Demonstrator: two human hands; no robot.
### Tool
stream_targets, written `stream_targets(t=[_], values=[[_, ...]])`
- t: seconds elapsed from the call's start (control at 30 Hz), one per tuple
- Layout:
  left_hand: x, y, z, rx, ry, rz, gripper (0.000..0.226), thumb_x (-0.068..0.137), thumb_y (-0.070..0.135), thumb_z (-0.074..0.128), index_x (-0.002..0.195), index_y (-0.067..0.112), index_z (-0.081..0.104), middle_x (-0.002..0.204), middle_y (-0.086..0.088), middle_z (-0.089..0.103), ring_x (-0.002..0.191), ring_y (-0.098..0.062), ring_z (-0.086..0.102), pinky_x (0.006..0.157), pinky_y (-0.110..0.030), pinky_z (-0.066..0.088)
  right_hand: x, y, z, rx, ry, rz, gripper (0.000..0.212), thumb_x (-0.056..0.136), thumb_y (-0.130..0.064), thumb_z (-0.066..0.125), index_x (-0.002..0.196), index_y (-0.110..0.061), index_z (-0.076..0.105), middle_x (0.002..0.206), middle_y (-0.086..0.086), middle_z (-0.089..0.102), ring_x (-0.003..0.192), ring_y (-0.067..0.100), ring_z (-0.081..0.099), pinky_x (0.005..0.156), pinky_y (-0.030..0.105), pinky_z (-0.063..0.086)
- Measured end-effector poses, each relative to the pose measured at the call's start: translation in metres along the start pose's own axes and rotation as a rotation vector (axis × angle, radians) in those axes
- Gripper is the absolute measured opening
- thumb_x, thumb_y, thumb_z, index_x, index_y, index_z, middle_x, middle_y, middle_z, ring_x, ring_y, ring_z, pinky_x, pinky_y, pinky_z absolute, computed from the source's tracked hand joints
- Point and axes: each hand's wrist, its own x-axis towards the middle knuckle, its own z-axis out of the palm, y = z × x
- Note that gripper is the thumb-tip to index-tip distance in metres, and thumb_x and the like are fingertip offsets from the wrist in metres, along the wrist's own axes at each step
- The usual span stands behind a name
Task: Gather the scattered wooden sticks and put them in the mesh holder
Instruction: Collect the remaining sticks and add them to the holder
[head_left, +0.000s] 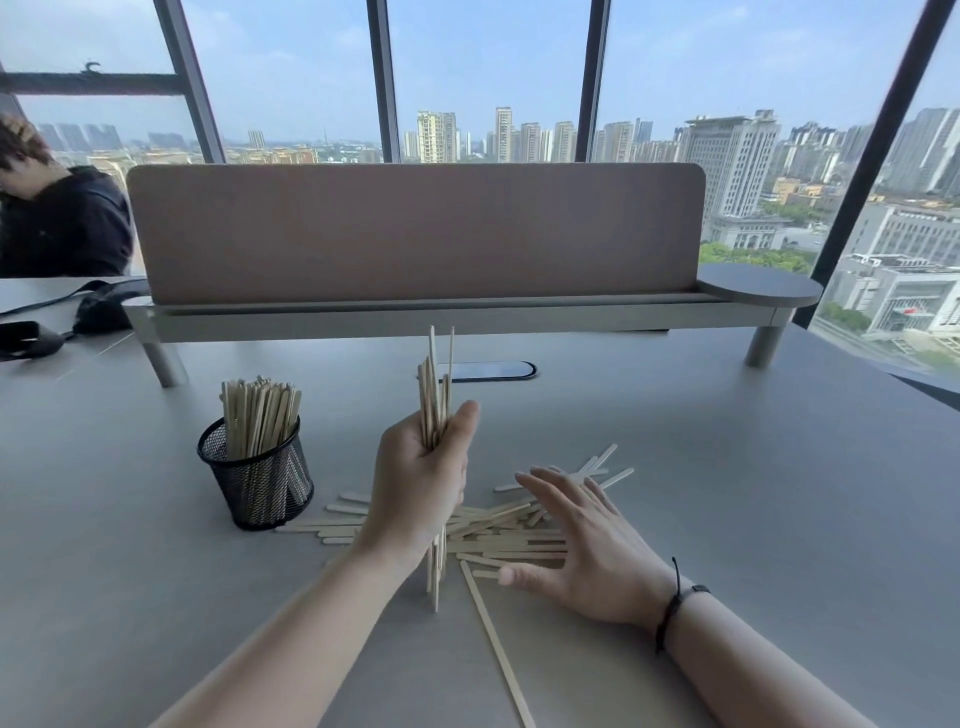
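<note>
Head view, grey desk (727, 493) by tall windows. Left hand (421, 483) raised above the desk, fingers curled round an upright bundle of sticks (436, 395); the bundle's tops fan out above the fist, its lower ends poke out under the wrist and reach down to the desk or just short of it, cannot tell which. Right hand (582, 540) low over the desk, palm down, fingers spread and straight, holding nothing, hovering on or just above the scattered sticks (498, 525); contact unclear. That loose pile lies flat between and beneath both hands, sticks crossing at many angles, a few reaching out toward the right. One long stick (493, 639) lies apart, running from the pile toward the near edge. Black band (672, 605) on the right wrist. Mesh holder (260, 478), black, upright, stands left of the pile and just beside its leftmost sticks; already packed with standing sticks (260, 415) that rise well above its rim. Behind: brown divider panel (415, 234) on a raised shelf, dark cable slot (488, 370) in the desk below it. Far left, another person in dark clothing (62, 223), black strap and pouch (98, 312) on the desk nearby. City towers beyond the glass.
</note>
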Motion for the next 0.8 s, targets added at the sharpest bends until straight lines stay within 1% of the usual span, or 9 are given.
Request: stream_targets(t=[0.07, 0.13, 0.23, 0.33, 0.43, 0.5, 0.63, 0.73, 0.8], values=[[-0.001, -0.002, -0.002, 0.039, 0.037, 0.054, 0.055, 0.092, 0.046, 0.062, 0.055, 0.023, 0.028, 0.045, 0.003, 0.026, 0.039, -0.017, 0.021, 0.044, -0.028, 0.021, 0.000, -0.001, 0.000, -0.031, -0.032, 0.000, 0.118, 0.058, -0.101, 0.039, 0.155, -0.038, 0.013, 0.161, -0.014, 0.019, 0.151, 0.004, 0.008, 0.124, 0.042, 0.003], [-0.003, -0.005, -0.005, 0.096, 0.081, 0.098, 0.055, 0.091, 0.052, 0.061, 0.054, 0.027, 0.029, 0.046, 0.000, 0.025, 0.043, -0.019, 0.020, 0.043, -0.037, 0.022, -0.001, -0.002, 0.001, -0.054, -0.050, -0.005, 0.122, 0.055, -0.102, 0.040, 0.155, -0.040, 0.009, 0.163, -0.013, 0.016, 0.151, 0.005, 0.003, 0.124, 0.042, 0.000], [-0.013, -0.015, -0.011, 0.148, 0.098, 0.129, 0.060, 0.091, 0.053, 0.062, 0.057, 0.017, 0.029, 0.047, -0.013, 0.024, 0.041, -0.024, 0.025, 0.039, -0.046, 0.028, -0.001, -0.004, 0.001, -0.072, -0.079, -0.012, 0.125, 0.053, -0.102, 0.042, 0.155, -0.041, 0.004, 0.165, -0.010, 0.012, 0.152, 0.006, -0.004, 0.124, 0.044, -0.003], [-0.028, -0.024, -0.014, 0.161, 0.087, 0.148, 0.057, 0.090, 0.048, 0.063, 0.056, 0.008, 0.039, 0.038, -0.009, 0.036, 0.032, -0.024, 0.039, 0.037, -0.047, 0.040, -0.002, -0.006, 0.001, -0.082, -0.089, -0.010, 0.127, 0.053, -0.102, 0.044, 0.155, -0.040, 0.001, 0.166, -0.007, 0.009, 0.152, 0.008, -0.006, 0.124, 0.045, -0.004], [-0.036, -0.032, -0.018, 0.201, 0.058, 0.173, 0.057, 0.088, 0.046, 0.065, 0.055, 0.003, 0.046, 0.039, -0.011, 0.044, 0.036, -0.025, 0.052, 0.045, -0.049, 0.052, -0.005, -0.011, 0.001, -0.101, -0.086, -0.004, 0.129, 0.053, -0.102, 0.045, 0.156, -0.039, -0.001, 0.167, -0.006, 0.005, 0.152, 0.009, -0.008, 0.124, 0.046, -0.005], [-0.038, -0.037, -0.022, 0.222, 0.015, 0.183, 0.057, 0.089, 0.045, 0.066, 0.054, 0.004, 0.047, 0.041, -0.013, 0.046, 0.039, -0.021, 0.054, 0.050, -0.047, 0.055, -0.007, -0.018, 0.002, -0.114, -0.103, -0.013, 0.132, 0.051, -0.102, 0.047, 0.156, -0.039, -0.005, 0.167, -0.006, 0.000, 0.152, 0.010, -0.012, 0.123, 0.047, -0.007], [-0.042, -0.038, -0.025, 0.214, -0.027, 0.158, 0.054, 0.086, 0.050, 0.068, 0.055, 0.009, 0.050, 0.039, -0.013, 0.050, 0.038, -0.029, 0.055, 0.049, -0.026, 0.047, -0.007, -0.024, 0.004, -0.137, -0.152, -0.006, 0.137, 0.048, -0.101, 0.050, 0.155, -0.040, -0.010, 0.167, -0.006, -0.006, 0.152, 0.012, -0.015, 0.123, 0.047, -0.009], [-0.038, -0.038, -0.027, 0.173, 0.029, 0.119, 0.057, 0.087, 0.053, 0.069, 0.062, 0.007, 0.047, 0.037, -0.014, 0.047, 0.031, -0.026, 0.048, 0.043, -0.024, 0.041, -0.006, -0.020, -0.001, -0.122, -0.143, 0.003, 0.129, 0.053, -0.097, 0.054, 0.156, -0.038, 0.002, 0.166, -0.010, 0.005, 0.152, 0.008, -0.005, 0.122, 0.039, -0.010], [-0.033, -0.038, -0.031, 0.131, 0.074, 0.113, 0.059, 0.086, 0.052, 0.070, 0.066, 0.004, 0.044, 0.038, -0.013, 0.043, 0.030, -0.027, 0.045, 0.039, -0.028, 0.039, -0.006, -0.019, -0.007, -0.116, -0.127, -0.003, 0.118, 0.061, -0.089, 0.058, 0.156, -0.036, 0.012, 0.161, -0.017, 0.018, 0.148, 0.003, 0.005, 0.122, 0.033, -0.005]])
